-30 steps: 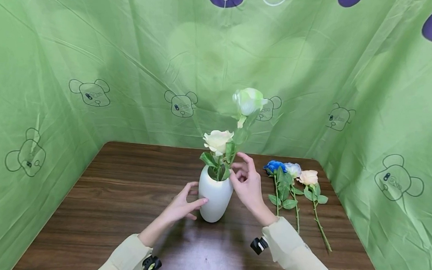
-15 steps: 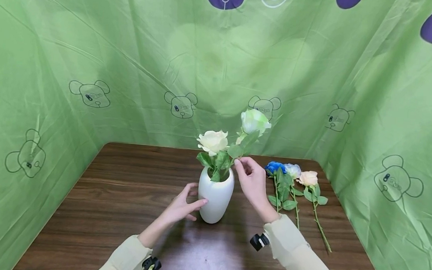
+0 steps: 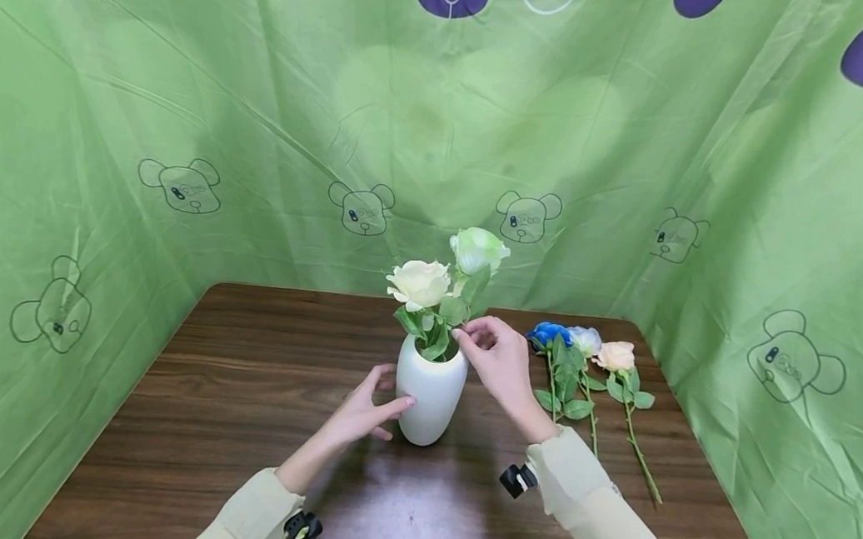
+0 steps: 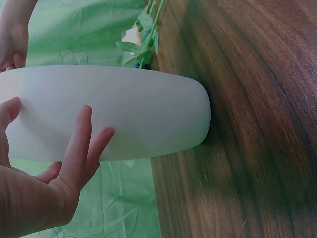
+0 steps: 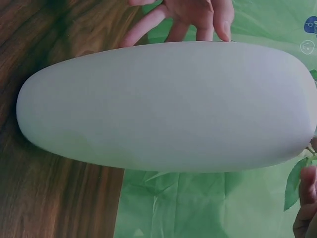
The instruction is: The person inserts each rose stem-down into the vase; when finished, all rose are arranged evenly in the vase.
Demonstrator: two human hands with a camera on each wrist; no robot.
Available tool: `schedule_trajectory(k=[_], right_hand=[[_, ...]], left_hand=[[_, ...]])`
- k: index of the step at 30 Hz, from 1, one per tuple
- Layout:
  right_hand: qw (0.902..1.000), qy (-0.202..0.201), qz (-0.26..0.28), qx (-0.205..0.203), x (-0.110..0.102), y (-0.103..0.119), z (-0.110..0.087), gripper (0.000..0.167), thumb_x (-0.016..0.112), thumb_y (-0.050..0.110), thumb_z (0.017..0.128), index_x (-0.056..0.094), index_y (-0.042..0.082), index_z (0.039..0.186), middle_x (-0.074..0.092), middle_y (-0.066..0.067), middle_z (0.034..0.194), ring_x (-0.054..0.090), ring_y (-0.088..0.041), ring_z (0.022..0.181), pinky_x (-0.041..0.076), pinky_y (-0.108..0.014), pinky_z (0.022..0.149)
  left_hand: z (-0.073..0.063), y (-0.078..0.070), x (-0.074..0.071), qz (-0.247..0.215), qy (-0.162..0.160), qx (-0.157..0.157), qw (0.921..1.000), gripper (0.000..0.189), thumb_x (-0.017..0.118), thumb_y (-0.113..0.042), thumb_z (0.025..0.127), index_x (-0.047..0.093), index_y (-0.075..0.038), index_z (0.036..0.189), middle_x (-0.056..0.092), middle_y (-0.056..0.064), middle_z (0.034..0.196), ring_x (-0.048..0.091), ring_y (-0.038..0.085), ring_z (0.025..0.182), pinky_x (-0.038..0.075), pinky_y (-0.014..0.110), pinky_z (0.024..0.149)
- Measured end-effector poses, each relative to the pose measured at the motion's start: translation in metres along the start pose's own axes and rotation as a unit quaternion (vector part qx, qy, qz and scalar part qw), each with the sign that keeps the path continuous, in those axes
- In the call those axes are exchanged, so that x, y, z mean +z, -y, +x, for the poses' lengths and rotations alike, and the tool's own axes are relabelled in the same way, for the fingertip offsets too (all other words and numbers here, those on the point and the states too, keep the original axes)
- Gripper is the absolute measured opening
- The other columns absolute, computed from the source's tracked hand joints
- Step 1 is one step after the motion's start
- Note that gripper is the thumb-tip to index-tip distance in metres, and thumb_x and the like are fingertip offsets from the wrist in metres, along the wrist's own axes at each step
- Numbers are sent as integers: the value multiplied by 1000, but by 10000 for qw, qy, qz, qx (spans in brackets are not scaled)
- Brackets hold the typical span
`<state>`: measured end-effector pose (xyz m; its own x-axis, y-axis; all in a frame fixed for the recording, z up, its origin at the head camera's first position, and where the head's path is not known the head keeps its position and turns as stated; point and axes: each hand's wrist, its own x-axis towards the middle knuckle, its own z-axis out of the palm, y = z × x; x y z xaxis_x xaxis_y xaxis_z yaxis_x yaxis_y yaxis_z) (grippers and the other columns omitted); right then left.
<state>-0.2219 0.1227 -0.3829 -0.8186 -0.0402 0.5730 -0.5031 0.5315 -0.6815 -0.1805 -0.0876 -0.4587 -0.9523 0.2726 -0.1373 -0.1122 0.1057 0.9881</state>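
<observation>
A white vase [image 3: 432, 399] stands upright on the table with a cream rose [image 3: 419, 284] in it. Against the vase's left side, my left hand [image 3: 360, 408] holds it with thumb in front and fingers spread around the side; the left wrist view shows those fingertips on the white wall [image 4: 143, 111]. By the rim, my right hand [image 3: 502, 362] pinches the stem of a pale green and white rose [image 3: 479, 250], whose bloom leans just behind and right of the cream one. Leaves and fingers hide where its stem goes. In the right wrist view the vase covers most of the picture.
On the brown wooden table [image 3: 243, 390], right of the vase, lie a blue rose [image 3: 549, 335], a pale lilac-white rose [image 3: 584, 339] and a peach rose [image 3: 616, 355], stems toward me. A green printed curtain [image 3: 285, 109] encloses the back and both sides.
The green-white rose has come down, first swinging right and then back left toward the cream rose, my right hand moving with it. The cream rose has shifted slightly left. My left hand stays put.
</observation>
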Motion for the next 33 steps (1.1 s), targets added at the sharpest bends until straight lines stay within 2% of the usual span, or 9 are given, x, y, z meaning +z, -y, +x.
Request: schedule_trajectory(k=[4,7,10,13,16,19,24,28,33], right_hand=[[9978,-346,533,166,-1,2,2,23,68,28,78,57,12,90,62,3,83,49,-10,55,41,-23,45],[9928,-438,1098,200,-3,14,5,27,66,18,80,53,6,101,63,-5,93,49,-16,61,39,-24,49],[9900,-357,1349,196,-4,31,7,33,66,9,80,51,2,109,63,-13,94,47,-22,65,39,-26,50],[9914,-265,1270,187,-3,43,8,39,66,2,79,49,0,114,63,-18,90,47,-23,65,38,-27,50],[9922,-234,1217,149,0,45,8,42,65,-1,78,49,1,117,63,-18,85,47,-23,64,37,-26,50],[9932,-223,1136,105,5,35,7,40,65,1,79,50,3,116,63,-15,81,46,-21,61,36,-25,48],[9959,-56,902,54,15,11,3,40,65,10,80,50,13,118,64,-5,81,46,-15,59,35,-25,43],[9974,-34,706,-171,19,7,0,40,64,12,81,50,16,118,64,-2,80,45,-12,59,34,-24,39],[9978,-80,511,-417,20,6,-2,39,64,11,80,53,19,116,62,2,78,43,-5,60,35,-24,38]], left_hand=[[0,0,0,4,-8,-1,10000,70,68,-36,76,29,-15,131,37,21,127,56,38,91,53,41,55],[-1,-1,0,-2,-8,-13,10000,70,68,-36,76,29,-15,130,37,21,127,56,37,91,53,43,56],[-1,-1,0,-11,-9,-18,10000,69,68,-36,77,29,-16,130,38,21,126,57,36,90,53,45,57],[0,-1,0,-20,-9,-11,10000,68,68,-35,77,30,-16,130,38,21,126,57,36,90,52,46,58],[0,0,0,-28,13,5,10000,68,68,-35,77,30,-15,130,38,21,126,57,36,90,52,46,58],[0,1,0,-35,42,7,10000,68,68,-35,77,30,-15,130,37,22,126,56,38,91,53,45,57],[0,0,0,-40,51,25,10000,68,67,-34,78,29,-14,131,37,23,126,56,38,91,53,46,57],[-1,-1,0,-20,45,21,10000,69,67,-34,78,29,-15,131,37,23,127,56,38,91,53,43,55],[-1,-2,0,-18,34,-20,10000,69,68,-35,77,28,-15,131,36,22,128,56,37,91,53,43,56]])
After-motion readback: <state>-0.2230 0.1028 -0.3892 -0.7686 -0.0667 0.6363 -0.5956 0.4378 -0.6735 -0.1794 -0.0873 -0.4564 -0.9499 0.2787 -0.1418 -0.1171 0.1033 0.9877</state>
